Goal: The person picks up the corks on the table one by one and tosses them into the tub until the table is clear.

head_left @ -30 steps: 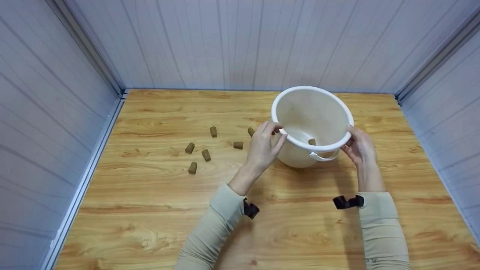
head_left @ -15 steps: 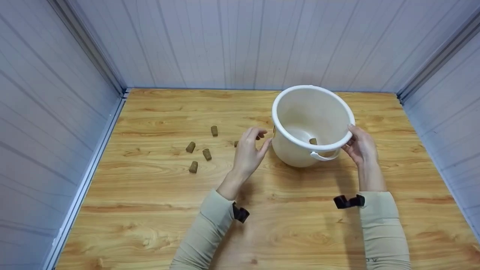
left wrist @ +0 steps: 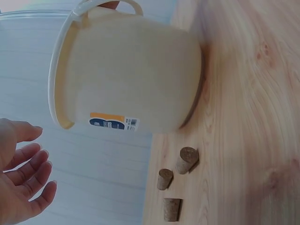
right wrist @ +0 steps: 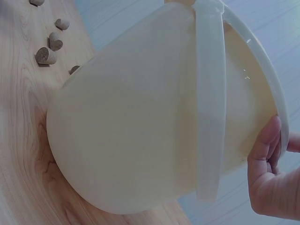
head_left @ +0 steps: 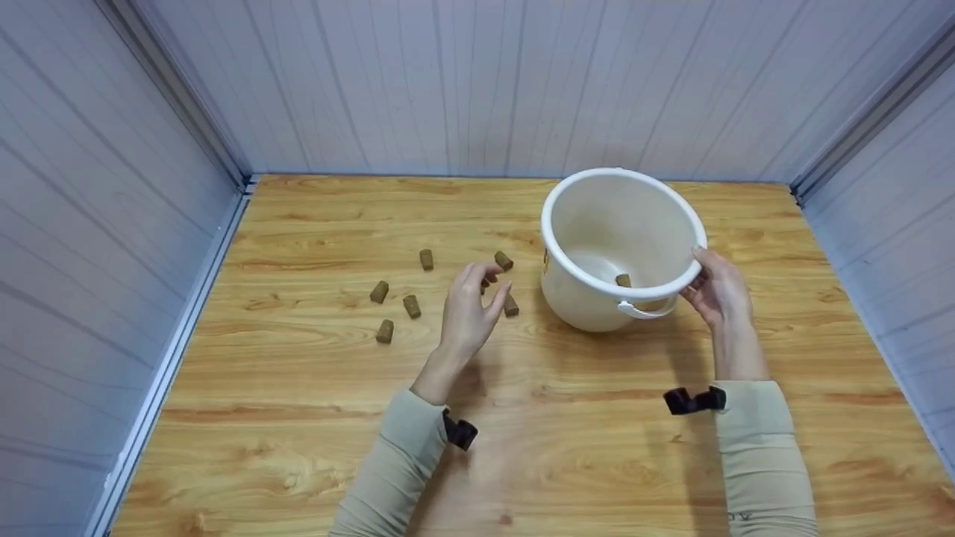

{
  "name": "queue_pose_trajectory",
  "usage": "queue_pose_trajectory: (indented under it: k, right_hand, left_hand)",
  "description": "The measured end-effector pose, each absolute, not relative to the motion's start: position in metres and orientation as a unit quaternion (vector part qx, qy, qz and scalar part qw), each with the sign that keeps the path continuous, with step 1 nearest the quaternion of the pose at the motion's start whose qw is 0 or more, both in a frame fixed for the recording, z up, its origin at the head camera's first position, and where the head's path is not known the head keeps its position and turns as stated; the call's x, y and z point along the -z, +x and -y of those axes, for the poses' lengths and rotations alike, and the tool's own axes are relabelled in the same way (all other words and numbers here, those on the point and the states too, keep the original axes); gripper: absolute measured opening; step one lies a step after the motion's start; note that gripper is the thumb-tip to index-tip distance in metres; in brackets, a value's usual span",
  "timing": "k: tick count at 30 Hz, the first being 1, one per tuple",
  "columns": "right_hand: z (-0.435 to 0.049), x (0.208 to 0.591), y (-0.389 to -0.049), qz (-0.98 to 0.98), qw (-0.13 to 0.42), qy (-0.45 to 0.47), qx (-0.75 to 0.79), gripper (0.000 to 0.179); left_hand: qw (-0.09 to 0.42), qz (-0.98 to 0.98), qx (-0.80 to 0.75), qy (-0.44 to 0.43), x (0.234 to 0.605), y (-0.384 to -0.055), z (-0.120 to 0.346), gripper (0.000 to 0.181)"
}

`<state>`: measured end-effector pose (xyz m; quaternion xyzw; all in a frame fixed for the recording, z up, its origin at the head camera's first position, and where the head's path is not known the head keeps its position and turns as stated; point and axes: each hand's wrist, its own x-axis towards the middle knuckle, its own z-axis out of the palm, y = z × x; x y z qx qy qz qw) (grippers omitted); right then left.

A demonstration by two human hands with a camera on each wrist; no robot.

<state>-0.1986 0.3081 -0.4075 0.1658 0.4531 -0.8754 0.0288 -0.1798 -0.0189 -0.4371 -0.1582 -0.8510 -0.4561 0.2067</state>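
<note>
A cream-white bucket (head_left: 582,306) stands on the wooden table at right of centre, its white handle (head_left: 646,311) hanging at the front. Inside it one brown cork stopper (head_left: 623,280) shows. My right hand (head_left: 722,291) grips the bucket's rim at the right side, thumb on the rim, as the right wrist view also shows. Left of the bucket, my left hand (head_left: 468,317) hovers with loosely bent fingers over a cork partly hidden behind them. Two more corks lie just beyond its fingertips, a far one (head_left: 503,261) and a near one (head_left: 511,306). Nothing sits in its fingers in the left wrist view.
Several other corks (head_left: 412,306) lie scattered on the table (head_left: 298,418) to the left of my left hand. A label (left wrist: 112,121) marks the bucket's side. Pale panel walls (head_left: 477,89) enclose the table at the back, left and right.
My left hand has let go of the bucket's rim and moved left and down, to above the corks. My right hand and the bucket have stayed in place.
</note>
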Motion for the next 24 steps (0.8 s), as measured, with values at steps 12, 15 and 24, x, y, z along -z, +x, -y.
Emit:
queue_pose_trajectory:
  k: [12,15,24]
  right_hand:
    - [-0.309,0.407,-0.198,-0.441,0.027,0.166,0.881,0.008]
    - [-0.309,0.407,-0.199,-0.436,0.028,0.166,0.884,0.008]
    - [-0.309,0.407,-0.198,-0.435,0.027,0.168,0.884,0.008]
  left_hand:
    - [0.214,0.855,0.453,-0.135,0.448,-0.178,0.037,0.016]
    - [0.219,0.851,0.460,-0.127,0.449,-0.177,0.041,0.016]
    - [0.224,0.849,0.468,-0.099,0.455,-0.177,0.055,0.018]
